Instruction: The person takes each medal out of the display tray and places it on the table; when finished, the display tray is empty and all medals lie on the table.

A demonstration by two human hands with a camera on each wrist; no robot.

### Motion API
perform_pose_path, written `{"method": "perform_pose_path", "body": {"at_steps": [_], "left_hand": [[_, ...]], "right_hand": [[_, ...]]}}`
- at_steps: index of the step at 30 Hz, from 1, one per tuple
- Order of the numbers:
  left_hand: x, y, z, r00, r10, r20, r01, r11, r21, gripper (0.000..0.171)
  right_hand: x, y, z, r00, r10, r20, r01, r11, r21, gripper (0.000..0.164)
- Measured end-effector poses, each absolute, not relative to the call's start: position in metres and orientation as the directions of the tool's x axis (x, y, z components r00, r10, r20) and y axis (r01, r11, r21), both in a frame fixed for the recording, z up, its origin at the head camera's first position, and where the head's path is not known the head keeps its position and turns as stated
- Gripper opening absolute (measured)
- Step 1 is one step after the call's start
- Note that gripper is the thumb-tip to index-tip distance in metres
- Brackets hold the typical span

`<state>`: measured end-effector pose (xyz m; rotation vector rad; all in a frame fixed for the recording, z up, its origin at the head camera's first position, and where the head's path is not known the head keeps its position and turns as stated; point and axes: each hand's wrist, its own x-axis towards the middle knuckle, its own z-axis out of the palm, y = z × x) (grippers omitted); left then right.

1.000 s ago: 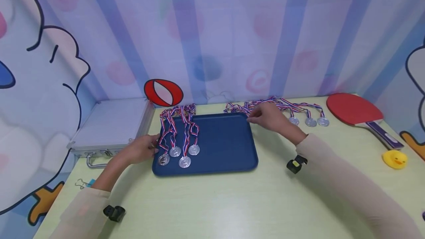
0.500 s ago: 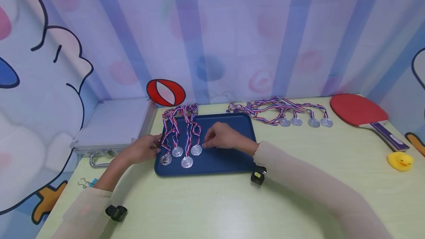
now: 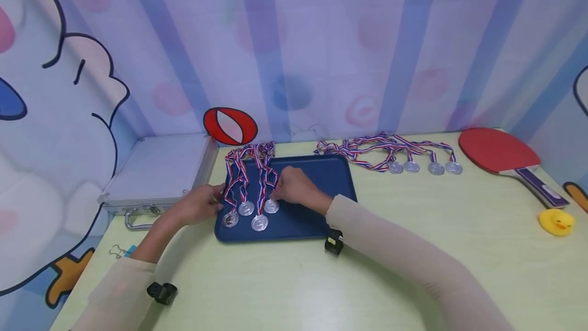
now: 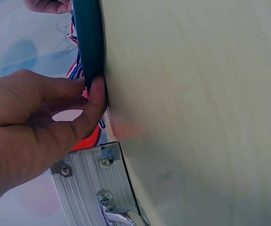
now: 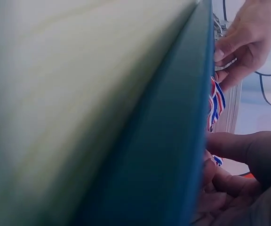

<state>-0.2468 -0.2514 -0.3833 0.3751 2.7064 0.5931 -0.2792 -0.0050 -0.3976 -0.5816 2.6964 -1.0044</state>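
Note:
A dark blue tray (image 3: 300, 229) lies on the table. Several silver medals (image 3: 259, 222) rest on its left half, their red, white and blue ribbons (image 3: 262, 183) running back over the far rim. At the tray's left edge my left hand (image 3: 197, 207) pinches the rim (image 4: 89, 42) between thumb and finger, as the left wrist view shows. My right hand (image 3: 297, 188) is over the tray, fingertips pinching the ribbon just above the rightmost medal (image 3: 272, 206) there. In the right wrist view the tray's wall (image 5: 173, 122) partly hides the right fingers.
A silver case (image 3: 153, 170) stands left of the tray, with a binder clip (image 3: 120, 252) in front of it. More medals (image 3: 412, 166) with tangled ribbons lie behind right. Farther right are a red table tennis paddle (image 3: 498, 151) and a yellow rubber duck (image 3: 556, 222).
My right hand has left the ribbons at the back right, crossed leftward over the tray and reached the rightmost medal's ribbon. My left hand stays at the tray's edge.

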Motion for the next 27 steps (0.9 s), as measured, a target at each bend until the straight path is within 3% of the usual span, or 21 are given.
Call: {"method": "perform_pose_path", "body": {"at_steps": [15,27], "left_hand": [[-0.248,-0.251,-0.384,-0.897,0.364,-0.252,0.222,0.862,0.455,0.057],[-0.246,-0.250,-0.383,-0.895,0.362,-0.259,0.212,0.859,0.467,0.057]], "right_hand": [[-0.288,0.016,-0.395,-0.850,-0.511,-0.127,-0.188,0.521,-0.833,0.017],[-0.306,0.047,-0.385,-0.838,-0.522,-0.159,-0.115,0.453,-0.884,0.015]]}}
